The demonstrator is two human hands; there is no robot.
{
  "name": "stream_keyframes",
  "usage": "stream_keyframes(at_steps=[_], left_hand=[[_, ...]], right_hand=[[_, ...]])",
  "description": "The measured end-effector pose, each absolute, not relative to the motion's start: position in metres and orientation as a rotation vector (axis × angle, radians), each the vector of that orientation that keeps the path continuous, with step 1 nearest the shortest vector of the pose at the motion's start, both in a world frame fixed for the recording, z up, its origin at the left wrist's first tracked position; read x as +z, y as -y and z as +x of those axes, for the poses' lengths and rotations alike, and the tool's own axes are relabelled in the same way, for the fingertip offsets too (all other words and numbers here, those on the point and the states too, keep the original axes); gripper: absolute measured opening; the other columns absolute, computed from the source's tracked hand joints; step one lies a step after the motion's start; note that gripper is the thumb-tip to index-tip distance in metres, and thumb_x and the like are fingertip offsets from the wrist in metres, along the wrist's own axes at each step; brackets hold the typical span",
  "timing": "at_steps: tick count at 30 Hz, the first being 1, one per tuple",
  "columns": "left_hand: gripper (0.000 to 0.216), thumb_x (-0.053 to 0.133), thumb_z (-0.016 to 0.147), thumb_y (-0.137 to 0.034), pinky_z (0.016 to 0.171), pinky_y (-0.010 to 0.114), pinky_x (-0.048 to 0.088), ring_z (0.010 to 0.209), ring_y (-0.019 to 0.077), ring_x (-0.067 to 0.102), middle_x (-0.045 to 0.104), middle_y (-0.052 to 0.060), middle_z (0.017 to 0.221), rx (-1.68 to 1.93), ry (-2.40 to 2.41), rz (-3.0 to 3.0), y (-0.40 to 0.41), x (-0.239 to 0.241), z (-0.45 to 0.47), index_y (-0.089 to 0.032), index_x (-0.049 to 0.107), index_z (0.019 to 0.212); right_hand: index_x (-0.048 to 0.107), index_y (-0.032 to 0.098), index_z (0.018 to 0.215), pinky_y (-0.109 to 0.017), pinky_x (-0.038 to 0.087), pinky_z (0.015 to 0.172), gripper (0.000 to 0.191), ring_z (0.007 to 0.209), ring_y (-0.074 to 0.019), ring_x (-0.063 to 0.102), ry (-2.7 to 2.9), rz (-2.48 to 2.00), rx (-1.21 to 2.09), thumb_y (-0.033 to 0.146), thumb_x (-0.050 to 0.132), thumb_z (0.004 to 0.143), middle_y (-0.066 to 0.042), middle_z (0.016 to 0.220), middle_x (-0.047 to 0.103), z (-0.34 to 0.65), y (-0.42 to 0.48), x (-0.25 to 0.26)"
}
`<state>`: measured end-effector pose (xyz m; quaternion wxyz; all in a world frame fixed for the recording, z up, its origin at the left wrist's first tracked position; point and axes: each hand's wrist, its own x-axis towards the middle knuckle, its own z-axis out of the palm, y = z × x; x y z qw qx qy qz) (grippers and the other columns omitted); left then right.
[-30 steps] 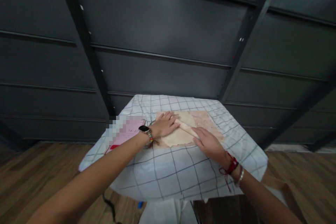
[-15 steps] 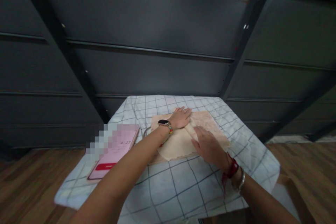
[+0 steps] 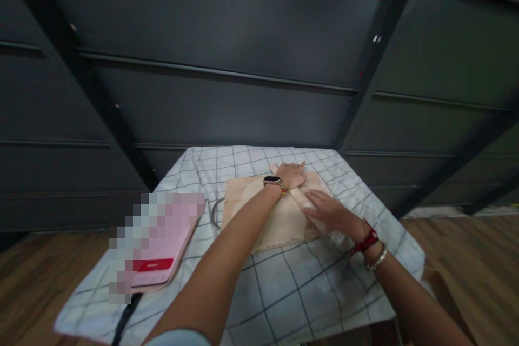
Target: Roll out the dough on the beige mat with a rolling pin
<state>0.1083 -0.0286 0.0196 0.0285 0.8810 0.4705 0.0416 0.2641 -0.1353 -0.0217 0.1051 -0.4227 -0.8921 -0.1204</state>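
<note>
Now both hands, left hand [image 3: 292, 174] and right hand [image 3: 332, 213], flat on beige cloth [image 3: 275, 221].

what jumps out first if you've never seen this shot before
Two bare hands pressed flat on a beige cloth in the middle of a white checked cover: the left hand at the cloth's far edge, the right hand on its right side. Next, a pink phone lying on the cover's left part, its upper half blurred out. Dark grey panelling fills the background.
</note>
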Motion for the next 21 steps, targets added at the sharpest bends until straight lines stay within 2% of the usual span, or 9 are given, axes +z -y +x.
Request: stream_keyframes(at_steps=[2,5,9,13,17,21], left_hand=[[0.059,0.028,0.089,-0.033,0.094,0.038,0.035,0.119,0.0255,0.05,0.053,0.015,0.132,0.137,-1.441,2.735,0.029,0.02,0.108,-0.011,0.028,0.144],[0.057,0.029,0.089,-0.033,0.096,0.038,0.033,0.121,0.025,0.049,0.054,0.012,0.132,0.144,-1.419,2.753,0.035,0.019,0.099,-0.014,0.031,0.143],[0.055,0.029,0.088,-0.03,0.104,0.039,0.026,0.131,0.0229,0.036,0.046,0.007,0.141,0.165,-1.412,2.758,0.049,0.015,0.07,-0.02,0.033,0.142],[0.054,0.024,0.089,-0.028,0.11,0.038,0.017,0.135,0.0194,0.03,0.037,0.007,0.147,0.21,-1.445,2.744,0.062,0.01,0.044,-0.016,0.033,0.141],[0.055,0.024,0.089,-0.027,0.11,0.039,0.019,0.131,0.0194,0.037,0.043,0.011,0.142,0.166,-1.48,2.771,0.062,0.012,0.048,-0.011,0.033,0.14],[0.055,0.027,0.088,-0.028,0.109,0.043,0.021,0.13,0.0233,0.038,0.046,0.013,0.14,0.131,-1.5,2.753,0.05,0.016,0.074,-0.009,0.034,0.14]], right_hand=[[0.059,0.02,0.114,-0.045,0.045,0.095,0.028,0.122,-0.0271,0.046,2.617,-1.287,-0.319,0.026,0.048,0.088,-0.014,0.127,0.056,0.259,0.137,-0.021],[0.052,0.012,0.124,-0.045,0.042,0.098,0.041,0.121,-0.0275,0.047,2.435,-1.511,-0.175,0.029,0.046,0.087,-0.017,0.128,0.054,0.239,0.148,-0.017],[0.048,0.004,0.127,-0.042,0.04,0.1,0.046,0.118,-0.0267,0.049,2.273,-1.59,-0.082,0.025,0.042,0.087,-0.019,0.126,0.055,0.198,0.173,-0.01],[0.047,-0.001,0.128,-0.042,0.039,0.101,0.046,0.12,-0.0294,0.046,2.241,-1.578,-0.175,0.021,0.038,0.089,-0.023,0.128,0.052,0.165,0.195,-0.005],[0.046,-0.002,0.131,-0.038,0.041,0.099,0.045,0.12,-0.0281,0.048,2.228,-1.632,-0.24,0.014,0.036,0.09,-0.023,0.129,0.052,0.161,0.199,-0.006],[0.052,0.002,0.125,-0.039,0.042,0.097,0.041,0.114,-0.0281,0.053,2.238,-1.697,-0.235,0.013,0.038,0.088,-0.022,0.124,0.056,0.181,0.19,-0.006]])
